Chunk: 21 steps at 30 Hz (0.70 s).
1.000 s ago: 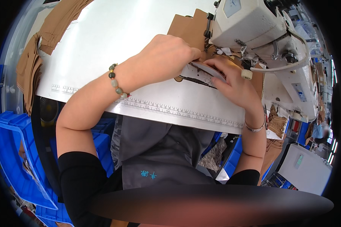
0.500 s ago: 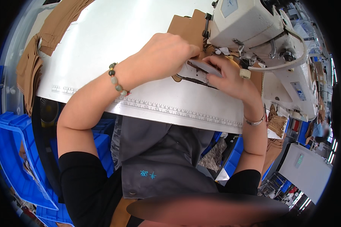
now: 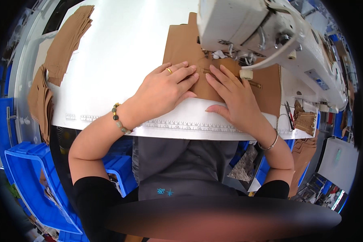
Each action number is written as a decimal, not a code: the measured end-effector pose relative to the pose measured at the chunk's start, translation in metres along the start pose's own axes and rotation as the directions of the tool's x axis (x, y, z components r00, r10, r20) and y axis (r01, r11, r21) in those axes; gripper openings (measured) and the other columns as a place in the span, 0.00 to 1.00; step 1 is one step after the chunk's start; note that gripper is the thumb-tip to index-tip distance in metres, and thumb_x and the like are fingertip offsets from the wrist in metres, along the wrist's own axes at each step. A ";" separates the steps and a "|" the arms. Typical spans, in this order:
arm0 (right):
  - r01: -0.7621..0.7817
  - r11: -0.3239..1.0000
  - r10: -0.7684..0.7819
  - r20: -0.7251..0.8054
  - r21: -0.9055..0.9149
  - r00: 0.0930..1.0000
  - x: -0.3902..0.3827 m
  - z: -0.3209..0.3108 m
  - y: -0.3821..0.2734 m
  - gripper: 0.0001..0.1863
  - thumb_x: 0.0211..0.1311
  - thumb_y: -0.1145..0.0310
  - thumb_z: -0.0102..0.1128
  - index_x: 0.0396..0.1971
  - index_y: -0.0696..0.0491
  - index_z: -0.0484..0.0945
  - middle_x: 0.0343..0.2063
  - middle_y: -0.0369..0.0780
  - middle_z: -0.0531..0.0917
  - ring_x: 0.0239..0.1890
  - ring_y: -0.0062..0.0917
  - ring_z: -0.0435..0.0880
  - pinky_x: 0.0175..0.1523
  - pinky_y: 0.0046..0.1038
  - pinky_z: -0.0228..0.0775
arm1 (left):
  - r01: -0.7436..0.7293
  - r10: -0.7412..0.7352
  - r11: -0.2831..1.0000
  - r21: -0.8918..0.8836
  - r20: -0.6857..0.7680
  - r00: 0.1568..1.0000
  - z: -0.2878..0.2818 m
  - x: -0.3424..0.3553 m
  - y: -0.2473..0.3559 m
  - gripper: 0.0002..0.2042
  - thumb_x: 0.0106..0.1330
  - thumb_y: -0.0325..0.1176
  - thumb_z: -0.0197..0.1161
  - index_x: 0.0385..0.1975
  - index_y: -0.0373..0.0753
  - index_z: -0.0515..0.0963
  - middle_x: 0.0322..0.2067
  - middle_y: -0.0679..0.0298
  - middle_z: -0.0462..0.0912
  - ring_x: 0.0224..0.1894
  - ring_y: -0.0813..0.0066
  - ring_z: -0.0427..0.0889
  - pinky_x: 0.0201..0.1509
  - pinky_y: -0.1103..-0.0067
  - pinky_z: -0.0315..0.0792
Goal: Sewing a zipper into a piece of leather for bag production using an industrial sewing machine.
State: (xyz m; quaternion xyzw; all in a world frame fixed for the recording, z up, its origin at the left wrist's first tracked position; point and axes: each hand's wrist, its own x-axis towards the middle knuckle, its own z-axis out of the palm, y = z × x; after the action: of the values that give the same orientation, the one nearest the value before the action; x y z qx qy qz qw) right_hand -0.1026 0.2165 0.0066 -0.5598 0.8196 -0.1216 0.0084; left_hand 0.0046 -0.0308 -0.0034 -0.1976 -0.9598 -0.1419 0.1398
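Observation:
A brown fabric piece [image 3: 179, 44] lies flat on the white table, partly under the head of a white sewing machine [image 3: 226, 24]. A narrow slot-like stitched opening shows in it between my hands. My left hand [image 3: 165, 84] rests on the fabric's left part, fingers stretched and palm down, holding nothing. Just below the presser area, my right hand [image 3: 236, 97] lies on the same fabric with its fingers spread and thumb out to the left. The machine's head and my fingers hide part of the cloth.
Stacked brown fabric pieces [image 3: 68, 44] lie at the table's far left, and another bundle [image 3: 40, 94] hangs over its edge. A printed ruler [image 3: 181, 126] runs along the front edge. Small thread snips [image 3: 289, 115] lie at right. A blue bin [image 3: 44, 157] stands lower left.
My hands have gone from pinching and folding the cloth, a pale piece at the right hand, to lying flat on it. The fabric is now spread out, and the view has shifted.

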 end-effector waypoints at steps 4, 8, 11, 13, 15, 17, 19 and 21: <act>-0.031 0.999 0.029 0.055 0.044 0.998 0.001 -0.004 0.016 0.44 0.63 0.39 0.63 0.74 0.47 0.67 0.75 0.38 0.68 0.76 0.41 0.65 0.76 0.66 0.48 | 0.017 -0.013 0.995 0.094 -0.039 0.999 0.006 0.012 0.003 0.22 0.66 0.37 0.69 0.59 0.39 0.82 0.60 0.61 0.82 0.64 0.62 0.81 0.66 0.67 0.76; -0.035 0.998 0.030 0.100 0.051 0.995 -0.001 -0.004 0.027 0.46 0.63 0.36 0.62 0.76 0.44 0.65 0.74 0.39 0.68 0.79 0.44 0.58 0.76 0.72 0.37 | 0.026 -0.022 0.994 0.109 -0.043 0.999 0.008 0.019 0.000 0.21 0.66 0.37 0.69 0.58 0.39 0.83 0.59 0.60 0.83 0.63 0.63 0.81 0.64 0.68 0.77; -0.041 0.996 0.031 0.126 0.081 0.992 -0.001 -0.004 0.033 0.48 0.61 0.34 0.63 0.77 0.43 0.64 0.73 0.40 0.70 0.80 0.47 0.56 0.77 0.72 0.32 | 0.026 -0.021 0.994 0.104 -0.042 0.999 0.010 0.023 -0.002 0.21 0.66 0.37 0.70 0.57 0.39 0.83 0.58 0.60 0.83 0.63 0.63 0.82 0.64 0.68 0.77; -0.047 0.993 0.032 0.141 0.104 0.990 0.001 -0.006 0.036 0.49 0.60 0.32 0.63 0.77 0.43 0.63 0.73 0.40 0.71 0.80 0.47 0.56 0.77 0.71 0.31 | 0.032 -0.028 0.995 0.097 -0.037 0.999 0.010 0.025 -0.004 0.21 0.66 0.38 0.70 0.57 0.40 0.83 0.58 0.61 0.84 0.63 0.63 0.82 0.64 0.68 0.77; -0.053 0.990 0.033 0.155 0.127 0.987 0.002 -0.008 0.037 0.51 0.59 0.31 0.63 0.78 0.42 0.62 0.72 0.41 0.72 0.80 0.47 0.56 0.77 0.71 0.29 | 0.039 -0.036 0.995 0.091 -0.033 0.999 0.011 0.026 -0.004 0.21 0.66 0.39 0.70 0.58 0.40 0.83 0.58 0.61 0.84 0.63 0.63 0.82 0.65 0.68 0.77; -0.045 0.992 0.026 0.153 0.121 0.988 0.003 -0.009 0.038 0.52 0.58 0.30 0.63 0.78 0.41 0.62 0.71 0.41 0.72 0.79 0.48 0.57 0.77 0.71 0.29 | 0.049 -0.045 0.996 0.070 -0.052 0.998 0.012 0.026 -0.004 0.21 0.66 0.41 0.69 0.58 0.41 0.83 0.58 0.62 0.84 0.63 0.63 0.81 0.65 0.69 0.76; -0.042 0.991 0.023 0.142 0.130 0.990 0.003 -0.008 0.038 0.52 0.58 0.30 0.62 0.78 0.41 0.62 0.71 0.41 0.73 0.78 0.48 0.58 0.77 0.71 0.29 | 0.051 -0.047 0.996 0.071 -0.060 0.997 0.012 0.026 -0.005 0.22 0.66 0.42 0.69 0.58 0.41 0.82 0.59 0.62 0.83 0.63 0.63 0.81 0.65 0.69 0.76; -0.034 0.989 0.015 0.134 0.141 0.991 0.004 -0.005 0.039 0.52 0.58 0.29 0.62 0.78 0.41 0.62 0.71 0.42 0.73 0.78 0.49 0.59 0.77 0.72 0.28 | 0.060 -0.055 0.995 0.073 -0.069 0.996 0.013 0.026 -0.005 0.22 0.67 0.42 0.69 0.59 0.41 0.82 0.59 0.62 0.83 0.63 0.64 0.81 0.66 0.69 0.75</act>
State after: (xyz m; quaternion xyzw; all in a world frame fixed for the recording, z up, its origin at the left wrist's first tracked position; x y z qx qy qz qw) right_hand -0.1405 0.2273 0.0034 -0.5544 0.8133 -0.1428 0.1045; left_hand -0.0230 -0.0219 -0.0077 -0.1595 -0.9646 -0.1162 0.1749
